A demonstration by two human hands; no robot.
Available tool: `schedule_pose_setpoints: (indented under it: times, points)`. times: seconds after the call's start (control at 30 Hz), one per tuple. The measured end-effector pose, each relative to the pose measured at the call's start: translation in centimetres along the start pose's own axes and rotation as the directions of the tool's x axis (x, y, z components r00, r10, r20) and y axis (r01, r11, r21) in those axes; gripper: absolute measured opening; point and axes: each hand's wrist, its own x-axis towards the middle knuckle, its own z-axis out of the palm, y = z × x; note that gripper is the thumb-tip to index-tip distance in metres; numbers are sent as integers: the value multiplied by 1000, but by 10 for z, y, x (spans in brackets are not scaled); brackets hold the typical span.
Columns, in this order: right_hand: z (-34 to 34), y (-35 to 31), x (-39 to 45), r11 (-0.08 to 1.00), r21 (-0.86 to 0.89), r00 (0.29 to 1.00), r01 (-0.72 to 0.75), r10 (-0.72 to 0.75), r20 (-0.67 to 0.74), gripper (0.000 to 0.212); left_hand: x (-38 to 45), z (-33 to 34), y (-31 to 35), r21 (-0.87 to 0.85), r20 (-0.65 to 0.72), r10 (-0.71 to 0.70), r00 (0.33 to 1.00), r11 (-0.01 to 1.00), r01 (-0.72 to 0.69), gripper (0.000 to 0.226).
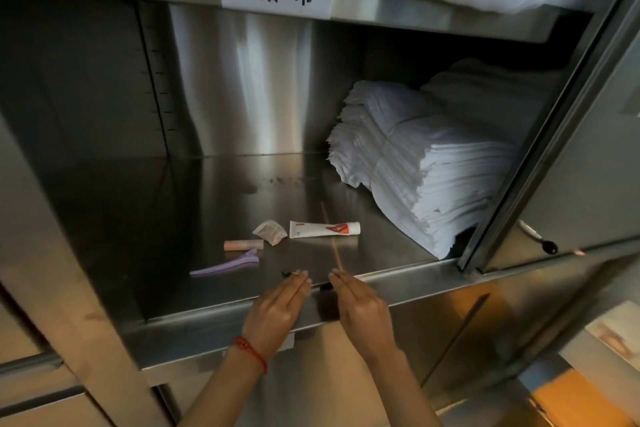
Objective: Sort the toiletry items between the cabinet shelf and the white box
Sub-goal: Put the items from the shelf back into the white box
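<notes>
Both hands reach to the front lip of the cabinet shelf [242,184], where the small toiletries lie loose in a cluster near the edge — within easy reach for sorting. The left hand [277,308] has straight fingers, its tips touching a small dark item [286,274]; nothing is clasped in its grip. The right hand [360,308] pinches the near end of a thin wooden stick [331,236], which slants back across the toothpaste tube [324,229]. Just left of the tube lie a crumpled sachet [270,231], a peach-coloured tube [243,245] and a purple hair clip [227,265]. A stack of folded white cloths [426,163] fills the shelf's right side.

The white box is nowhere in view. The dark item is too small to identify, and another dark speck under the right fingertips is mostly hidden.
</notes>
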Motion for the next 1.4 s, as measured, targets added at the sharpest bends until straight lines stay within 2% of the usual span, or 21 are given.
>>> schedule_pose_setpoints:
  times: [0.13, 0.23, 0.27, 0.33, 0.4, 0.5, 0.73, 0.9, 1.1, 1.4]
  points:
    - [-17, 1, -8, 998, -36, 998, -44, 42, -49, 52, 10, 3, 12, -69, -65, 73, 995, 995, -77, 65]
    - [-33, 6, -16, 995, -71, 995, -74, 68, -78, 50, 19, 9, 26, -63, -180, 164, 970, 982, -178, 24]
    - [-37, 9, -19, 993, -82, 993, -82, 74, -88, 48, 22, 10, 31, -52, -211, 185, 960, 978, -200, 28]
    - [-47, 15, -25, 990, -107, 991, -95, 84, -104, 39, 29, 15, 42, -18, -260, 222, 940, 972, -234, 50]
    - [-56, 23, -32, 985, -125, 988, -118, 104, -110, 37, 36, 19, 54, -7, -290, 243, 926, 967, -256, 45]
    - [-71, 37, -41, 980, -132, 985, -147, 132, -112, 47, 47, 28, 73, -15, -326, 290, 900, 950, -312, 33]
    - [-106, 82, -70, 966, -175, 974, -191, 164, -158, 48, 71, 55, 127, -56, -319, 350, 881, 921, -386, 42]
    - [-137, 117, -93, 956, -202, 967, -214, 179, -179, 48, 93, 65, 178, -118, -297, 372, 879, 900, -420, 37]
    - [-171, 162, -127, 933, -242, 955, -266, 221, -196, 47, 118, 77, 238, -115, -311, 428, 849, 869, -480, 60]
    - [-234, 220, -183, 872, -363, 934, -328, 240, -265, 45, 152, 110, 336, -270, -317, 476, 820, 784, -559, 33]
